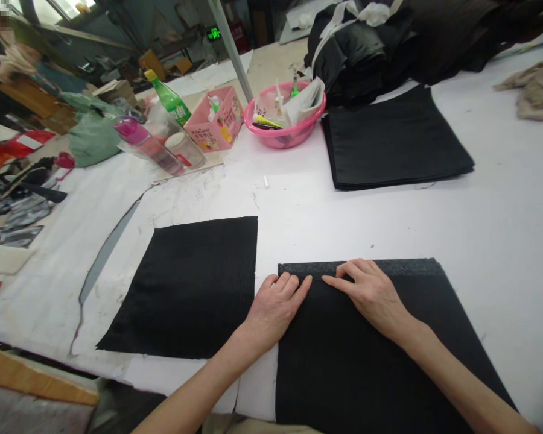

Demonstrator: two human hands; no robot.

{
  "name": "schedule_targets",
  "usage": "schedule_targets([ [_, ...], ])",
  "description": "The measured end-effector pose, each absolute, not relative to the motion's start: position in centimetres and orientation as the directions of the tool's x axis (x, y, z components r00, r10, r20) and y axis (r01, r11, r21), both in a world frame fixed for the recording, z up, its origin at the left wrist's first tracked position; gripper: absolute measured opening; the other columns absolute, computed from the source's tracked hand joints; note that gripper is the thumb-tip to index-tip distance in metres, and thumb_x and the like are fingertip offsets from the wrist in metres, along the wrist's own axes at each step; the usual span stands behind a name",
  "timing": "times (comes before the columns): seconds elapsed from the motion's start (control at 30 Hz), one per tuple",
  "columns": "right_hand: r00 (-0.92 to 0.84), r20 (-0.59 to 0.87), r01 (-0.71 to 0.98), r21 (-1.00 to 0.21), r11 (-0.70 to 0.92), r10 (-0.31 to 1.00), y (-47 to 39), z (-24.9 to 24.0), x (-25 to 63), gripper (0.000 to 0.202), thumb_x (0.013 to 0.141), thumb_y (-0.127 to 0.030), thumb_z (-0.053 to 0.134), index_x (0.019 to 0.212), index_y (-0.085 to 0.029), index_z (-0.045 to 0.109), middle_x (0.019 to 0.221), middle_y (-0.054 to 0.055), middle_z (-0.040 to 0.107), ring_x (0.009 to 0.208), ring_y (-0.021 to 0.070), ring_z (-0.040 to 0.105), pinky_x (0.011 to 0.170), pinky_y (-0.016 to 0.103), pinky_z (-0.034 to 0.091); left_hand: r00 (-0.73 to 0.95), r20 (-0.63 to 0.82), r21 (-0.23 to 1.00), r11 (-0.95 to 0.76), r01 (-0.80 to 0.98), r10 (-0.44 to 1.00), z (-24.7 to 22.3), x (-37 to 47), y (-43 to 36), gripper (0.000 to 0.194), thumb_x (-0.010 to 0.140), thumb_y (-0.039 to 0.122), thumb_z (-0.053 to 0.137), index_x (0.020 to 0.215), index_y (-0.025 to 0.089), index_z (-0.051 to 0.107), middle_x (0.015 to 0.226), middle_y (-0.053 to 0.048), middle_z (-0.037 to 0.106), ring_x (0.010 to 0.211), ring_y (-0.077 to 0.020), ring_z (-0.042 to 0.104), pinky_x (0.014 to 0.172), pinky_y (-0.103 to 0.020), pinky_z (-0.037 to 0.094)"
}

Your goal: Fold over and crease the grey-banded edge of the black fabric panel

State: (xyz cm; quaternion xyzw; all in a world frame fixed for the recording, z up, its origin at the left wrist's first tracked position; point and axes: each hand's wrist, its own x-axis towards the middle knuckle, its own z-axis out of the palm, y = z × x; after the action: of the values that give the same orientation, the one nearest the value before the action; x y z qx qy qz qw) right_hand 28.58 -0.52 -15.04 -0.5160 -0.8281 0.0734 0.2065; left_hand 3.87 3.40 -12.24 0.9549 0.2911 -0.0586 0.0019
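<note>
A black fabric piece [366, 361] lies flat on the white table in front of me, with a greyish textured strip [407, 267] along its far edge. My left hand [274, 304] is at the far left corner of this piece, its curled fingers pressing on the strip's edge. Just to the right, my right hand [371, 292] grips the same edge, thumb and forefinger bent together on it. The two thumbs are a small distance apart. What lies under my fingertips is hidden. Left of my left hand is another black fabric piece [194, 289], lying flat.
A stack of black fabric [398, 144] lies at the back right, before a dark bundle [357, 54]. Behind stand a pink basket [285, 138] with small items, a pink box [215, 123], a green bottle [169, 99] and a pink-capped bottle [149, 144]. The table covering [104, 253] is torn at left.
</note>
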Motion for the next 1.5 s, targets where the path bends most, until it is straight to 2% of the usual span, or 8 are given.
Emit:
schedule_targets([
  [0.23, -0.396, 0.281, 0.834, -0.289, 0.471, 0.874, -0.5, -15.0, 28.5, 0.029, 0.096, -0.013, 0.048, 0.117, -0.025, 0.064, 0.098, 0.006, 0.058, 0.092, 0.0189, 0.05, 0.082, 0.034, 0.038, 0.868, -0.084, -0.09, -0.871, 0.483, 0.49, -12.2, 4.4, 3.6, 0.043, 0.099, 0.01, 0.033, 0.142, 0.012, 0.037, 0.124, -0.012, 0.054, 0.119, -0.0228, 0.048, 0.096, -0.038, 0.041],
  [0.33, -0.387, 0.269, 0.839, -0.294, 0.457, 0.882, -0.7, -14.7, 28.9, 0.028, 0.096, -0.014, 0.048, 0.116, -0.025, 0.065, 0.096, 0.006, 0.058, 0.092, 0.0188, 0.05, 0.082, 0.034, 0.039, 0.879, -0.099, -0.101, -0.883, 0.458, 0.467, -12.1, 4.7, 3.7, 0.044, 0.099, 0.008, 0.032, 0.143, 0.009, 0.035, 0.121, -0.012, 0.055, 0.116, -0.0218, 0.05, 0.095, -0.037, 0.042],
  [0.57, -0.386, 0.249, 0.835, -0.316, 0.451, 0.888, -1.0, -14.2, 31.1, 0.029, 0.096, -0.014, 0.049, 0.116, -0.027, 0.065, 0.094, 0.005, 0.058, 0.089, 0.0175, 0.05, 0.083, 0.033, 0.04, 0.874, -0.105, -0.059, -0.88, 0.471, 0.474, -12.2, 5.7, 4.1, 0.045, 0.099, 0.012, 0.035, 0.144, 0.016, 0.034, 0.109, -0.009, 0.056, 0.098, -0.0206, 0.054, 0.085, -0.037, 0.044],
  [0.73, -0.382, 0.24, 0.843, -0.305, 0.443, 0.892, -1.2, -14.3, 32.0, 0.029, 0.096, -0.013, 0.049, 0.115, -0.027, 0.066, 0.095, 0.005, 0.058, 0.091, 0.0176, 0.05, 0.084, 0.033, 0.039, 0.893, -0.093, -0.021, -0.897, 0.441, 0.441, -12.3, 6.3, 4.3, 0.044, 0.099, 0.01, 0.033, 0.143, 0.012, 0.035, 0.116, -0.01, 0.055, 0.109, -0.0223, 0.051, 0.091, -0.037, 0.041],
  [1.03, -0.399, 0.257, 0.834, -0.298, 0.465, 0.88, -1.6, -14.6, 33.2, 0.032, 0.097, -0.015, 0.049, 0.122, -0.03, 0.062, 0.095, 0.004, 0.058, 0.089, 0.0169, 0.05, 0.082, 0.033, 0.039, 0.898, -0.125, -0.016, -0.906, 0.423, 0.422, -12.0, 7.5, 4.3, 0.047, 0.099, 0.012, 0.032, 0.146, 0.016, 0.031, 0.108, -0.009, 0.057, 0.099, -0.0203, 0.054, 0.086, -0.036, 0.042],
  [1.23, -0.402, 0.245, 0.832, -0.306, 0.463, 0.883, -1.8, -14.4, 33.8, 0.031, 0.097, -0.014, 0.047, 0.121, -0.029, 0.062, 0.098, 0.004, 0.057, 0.093, 0.0174, 0.049, 0.084, 0.034, 0.039, 0.912, -0.123, 0.017, -0.918, 0.395, 0.39, -12.0, 8.5, 4.4, 0.045, 0.098, 0.008, 0.033, 0.143, 0.014, 0.034, 0.116, -0.01, 0.056, 0.11, -0.0216, 0.051, 0.091, -0.036, 0.04],
  [1.33, -0.396, 0.245, 0.834, -0.307, 0.458, 0.885, -1.8, -14.4, 33.8, 0.03, 0.097, -0.015, 0.048, 0.121, -0.028, 0.062, 0.097, 0.004, 0.056, 0.093, 0.0174, 0.048, 0.084, 0.034, 0.039, 0.917, -0.145, 0.016, -0.926, 0.378, 0.372, -11.7, 9.1, 4.4, 0.047, 0.097, 0.006, 0.033, 0.144, 0.011, 0.032, 0.111, -0.009, 0.056, 0.105, -0.0211, 0.053, 0.092, -0.036, 0.04],
  [1.5, -0.397, 0.235, 0.833, -0.315, 0.456, 0.887, -2.0, -14.2, 34.1, 0.03, 0.097, -0.015, 0.048, 0.12, -0.028, 0.062, 0.097, 0.004, 0.056, 0.094, 0.0176, 0.049, 0.084, 0.034, 0.039, 0.91, -0.148, 0.012, -0.919, 0.393, 0.387, -11.4, 10.0, 4.2, 0.051, 0.097, 0.009, 0.037, 0.146, 0.014, 0.029, 0.106, -0.008, 0.055, 0.097, -0.0211, 0.053, 0.085, -0.036, 0.042],
])
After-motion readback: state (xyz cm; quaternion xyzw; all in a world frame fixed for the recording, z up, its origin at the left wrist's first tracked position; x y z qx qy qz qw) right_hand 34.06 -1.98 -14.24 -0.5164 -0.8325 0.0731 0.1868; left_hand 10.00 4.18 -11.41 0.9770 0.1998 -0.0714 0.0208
